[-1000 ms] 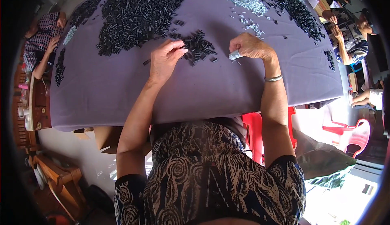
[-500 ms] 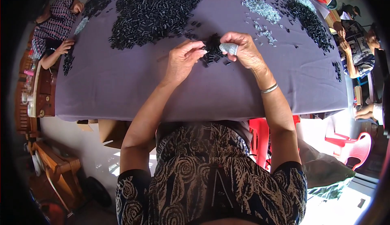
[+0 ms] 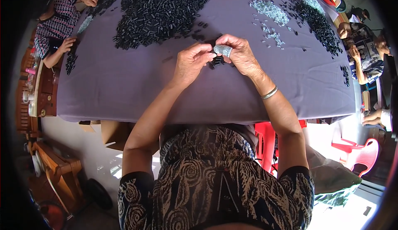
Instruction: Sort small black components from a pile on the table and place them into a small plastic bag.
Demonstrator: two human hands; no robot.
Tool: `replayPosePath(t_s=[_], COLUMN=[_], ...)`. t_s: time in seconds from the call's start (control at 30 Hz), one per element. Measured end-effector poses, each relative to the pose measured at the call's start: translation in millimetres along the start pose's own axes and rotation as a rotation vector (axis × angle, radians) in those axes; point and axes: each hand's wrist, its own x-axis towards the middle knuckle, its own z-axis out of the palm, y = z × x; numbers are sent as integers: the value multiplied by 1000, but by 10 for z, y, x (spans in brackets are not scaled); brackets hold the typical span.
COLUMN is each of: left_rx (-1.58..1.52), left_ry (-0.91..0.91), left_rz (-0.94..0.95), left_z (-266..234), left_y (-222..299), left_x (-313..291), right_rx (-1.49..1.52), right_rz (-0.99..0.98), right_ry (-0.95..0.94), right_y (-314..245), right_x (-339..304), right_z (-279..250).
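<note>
Over the tablecloth, my left hand (image 3: 190,65) is closed, its thumb and forefinger pinched together. My right hand (image 3: 243,56) is closed too, fingertips almost meeting those of the left. A silvery wrapping (image 3: 223,50) covers one of its digits, and a metal bangle (image 3: 270,92) circles the wrist. What the fingertips hold is too small and hidden to name. Just below and behind them lies a little heap of short black pieces (image 3: 216,62), partly covered by the hands. Beyond it, to the left, spreads a large pile of similar black pieces (image 3: 159,14).
Small clear-silver pieces (image 3: 269,12) lie scattered at the far right, beside another black pile (image 3: 321,29). One person (image 3: 60,16) works at the table's left side, and another (image 3: 365,49) sits at the right. A red plastic chair (image 3: 360,153) stands on the floor, right.
My hands have come together; the right one moved left and the left one slightly right. At the left, the other person's far hand has reached over the black pieces there.
</note>
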Motion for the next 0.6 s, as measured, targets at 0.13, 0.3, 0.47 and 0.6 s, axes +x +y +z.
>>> replayPosePath(t_s=[0.13, 0.3, 0.47, 0.6], left_rx=[-9, 12, 43, 91], left_ry=[21, 30, 45, 50], left_rz=[6, -39, 17, 84], left_z=[7, -3, -40, -83], left_y=[7, 17, -16, -41], left_x=[-1, 0, 25, 37], right_rx=[-329, -605, -511, -592], right_rz=[-193, -335, -300, -90], right_ry=[40, 27, 232, 138], right_y=[-1, -120, -134, -154], right_x=[-21, -52, 7, -52], right_z=[17, -10, -240, -617])
